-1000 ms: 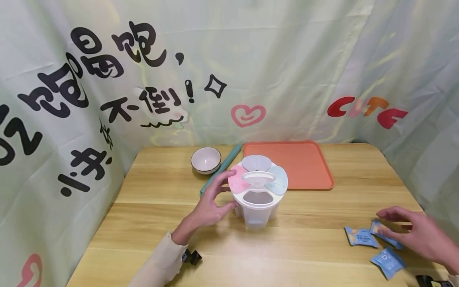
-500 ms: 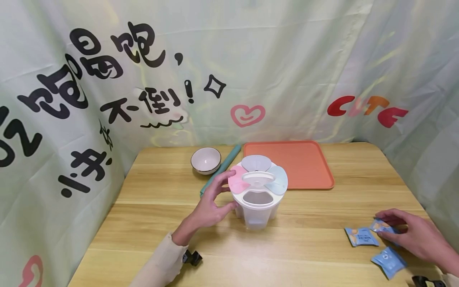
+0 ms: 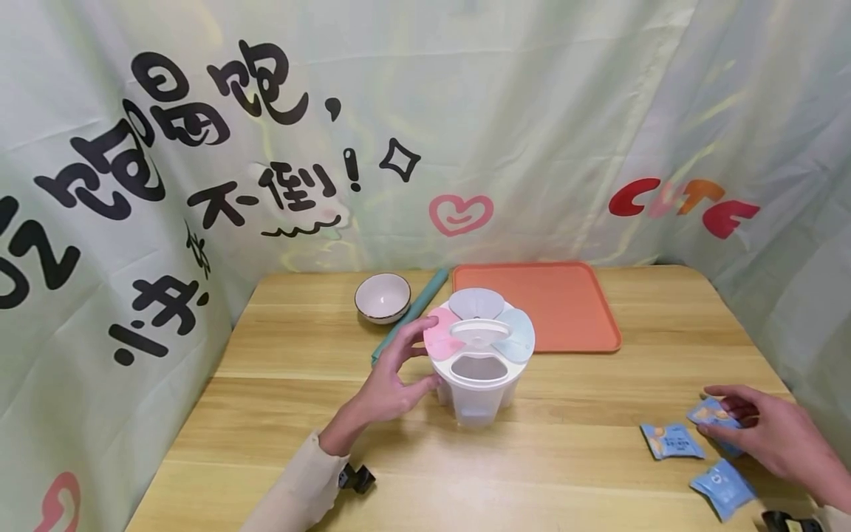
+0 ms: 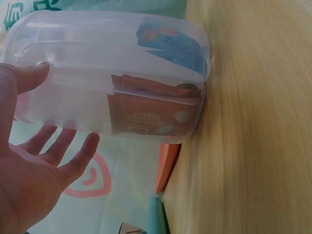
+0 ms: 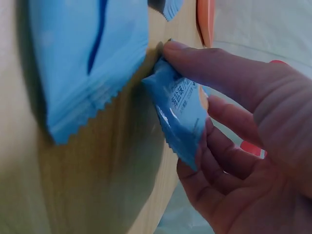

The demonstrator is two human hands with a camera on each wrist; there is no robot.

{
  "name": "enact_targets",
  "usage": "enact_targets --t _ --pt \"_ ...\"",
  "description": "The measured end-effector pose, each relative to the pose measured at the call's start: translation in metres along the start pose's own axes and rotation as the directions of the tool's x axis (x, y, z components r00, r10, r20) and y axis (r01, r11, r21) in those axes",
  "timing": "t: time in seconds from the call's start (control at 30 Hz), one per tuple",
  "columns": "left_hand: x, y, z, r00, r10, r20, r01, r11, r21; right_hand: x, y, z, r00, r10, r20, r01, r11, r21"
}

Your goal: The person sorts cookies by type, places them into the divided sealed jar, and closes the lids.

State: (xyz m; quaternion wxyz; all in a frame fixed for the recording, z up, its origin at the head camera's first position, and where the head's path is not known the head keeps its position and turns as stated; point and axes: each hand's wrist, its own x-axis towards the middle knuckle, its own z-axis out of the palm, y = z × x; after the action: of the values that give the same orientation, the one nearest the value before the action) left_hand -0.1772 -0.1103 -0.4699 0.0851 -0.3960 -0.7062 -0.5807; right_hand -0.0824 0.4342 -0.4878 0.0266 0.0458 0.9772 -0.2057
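My left hand holds the side of a clear plastic canister with a white handled lid. The lid has pink, grey and pale blue flaps, and one opening at the front is uncovered. Through the wall in the left wrist view, a blue packet and brown packets show in separate compartments. At the right, my right hand pinches a blue snack packet between thumb and fingers, tilted off the wood. Two more blue snack packets lie beside it, one to the left and one nearer.
Behind the canister lies an orange tray. A white bowl with a dark rim stands at the back left, next to a teal roll. A printed cloth hangs behind the wooden table.
My right hand has come down onto the farther blue packet, closed its fingers on it and tipped it up slightly. The left hand and the canister have stayed put.
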Motion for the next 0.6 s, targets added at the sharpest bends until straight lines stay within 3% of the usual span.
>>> enact_targets --t 0.23,0.37,0.6 --pt "0.000 0.001 0.000 1.000 0.001 0.008 -0.001 1.000 -0.008 -0.001 0.005 0.000 0.994 -0.047 -0.094 0.048 0.999 0.013" --pt "0.000 0.001 0.000 1.000 0.000 0.008 0.000 1.000 -0.007 0.000 0.003 -0.002 0.993 -0.039 -0.109 0.046 0.997 0.060" --pt "0.001 0.002 -0.001 1.000 -0.016 0.012 0.016 1.000 -0.009 0.000 -0.013 -0.016 0.987 -0.031 -0.157 0.041 0.997 0.059"
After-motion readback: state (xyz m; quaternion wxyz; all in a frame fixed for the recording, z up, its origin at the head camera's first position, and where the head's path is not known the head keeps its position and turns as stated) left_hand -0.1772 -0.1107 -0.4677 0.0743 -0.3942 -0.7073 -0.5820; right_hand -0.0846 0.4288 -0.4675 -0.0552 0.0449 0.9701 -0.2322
